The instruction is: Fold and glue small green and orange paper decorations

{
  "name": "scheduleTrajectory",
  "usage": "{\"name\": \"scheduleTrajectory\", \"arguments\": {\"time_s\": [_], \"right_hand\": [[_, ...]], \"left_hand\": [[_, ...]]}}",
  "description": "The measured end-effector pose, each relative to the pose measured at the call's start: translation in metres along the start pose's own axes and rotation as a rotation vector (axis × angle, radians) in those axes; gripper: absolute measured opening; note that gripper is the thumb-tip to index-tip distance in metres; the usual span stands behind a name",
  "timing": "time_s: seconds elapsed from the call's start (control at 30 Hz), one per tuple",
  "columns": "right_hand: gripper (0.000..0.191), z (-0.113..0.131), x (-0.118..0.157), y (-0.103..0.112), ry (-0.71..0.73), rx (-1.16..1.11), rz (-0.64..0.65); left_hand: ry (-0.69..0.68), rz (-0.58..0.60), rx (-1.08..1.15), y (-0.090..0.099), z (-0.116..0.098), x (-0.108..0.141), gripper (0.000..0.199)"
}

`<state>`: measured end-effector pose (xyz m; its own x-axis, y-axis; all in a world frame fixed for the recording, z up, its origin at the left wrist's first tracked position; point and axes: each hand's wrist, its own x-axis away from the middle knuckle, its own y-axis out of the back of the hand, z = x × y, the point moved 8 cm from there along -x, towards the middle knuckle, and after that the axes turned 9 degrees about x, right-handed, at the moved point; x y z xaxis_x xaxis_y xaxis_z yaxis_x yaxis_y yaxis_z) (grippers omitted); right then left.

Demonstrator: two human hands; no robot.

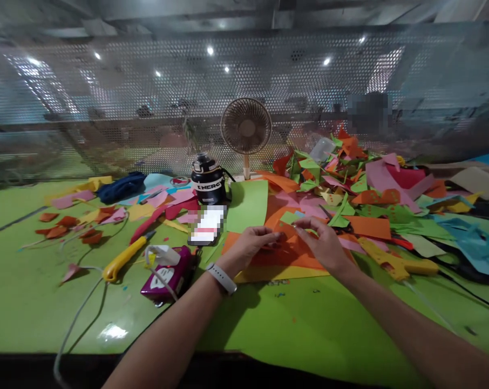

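Over a stack of orange paper (309,259) at the middle of the table, my two hands are close together. My left hand (250,247), with a pale band on its wrist, has its thumb and fingers drawn together; what they hold, if anything, is too small to make out. My right hand (321,244) pinches a small green piece of paper (288,218) between thumb and fingertips. A yellow sheet (285,274) shows beneath the orange ones. Behind the left hand stands a light green sheet (248,202), leaning near a black bottle (209,186).
Left of my hands are a phone (206,227), a purple power box (167,278) and a yellow-handled corded tool (125,259). A yellow glue gun (398,263) lies right. Paper scraps (345,167) pile up behind it. A small fan (246,127) stands before the mesh screen (147,97).
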<state>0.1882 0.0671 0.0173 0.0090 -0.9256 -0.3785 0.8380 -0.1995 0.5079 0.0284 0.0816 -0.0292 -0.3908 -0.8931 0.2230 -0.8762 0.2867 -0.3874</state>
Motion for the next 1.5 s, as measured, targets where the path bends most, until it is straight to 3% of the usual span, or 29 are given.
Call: {"name": "scheduleTrajectory", "arguments": {"time_s": [0.7, 1.03, 1.37, 1.5], "right_hand": [[0.02, -0.006, -0.002, 0.002, 0.014, -0.027, -0.034], [0.028, -0.015, -0.004, 0.005, -0.072, -0.086, -0.079], [0.032, -0.024, -0.008, 0.005, -0.08, -0.148, -0.056], [0.031, -0.019, -0.009, 0.019, -0.112, -0.236, -0.132]], "left_hand": [[-0.002, -0.005, -0.03, 0.001, 0.001, -0.004, 0.022], [-0.093, 0.0, -0.056, 0.001, -0.01, -0.005, 0.03], [-0.064, -0.019, -0.059, 0.001, -0.012, 0.001, 0.026], [-0.071, -0.056, -0.03, 0.006, -0.013, 0.0, 0.025]]}}
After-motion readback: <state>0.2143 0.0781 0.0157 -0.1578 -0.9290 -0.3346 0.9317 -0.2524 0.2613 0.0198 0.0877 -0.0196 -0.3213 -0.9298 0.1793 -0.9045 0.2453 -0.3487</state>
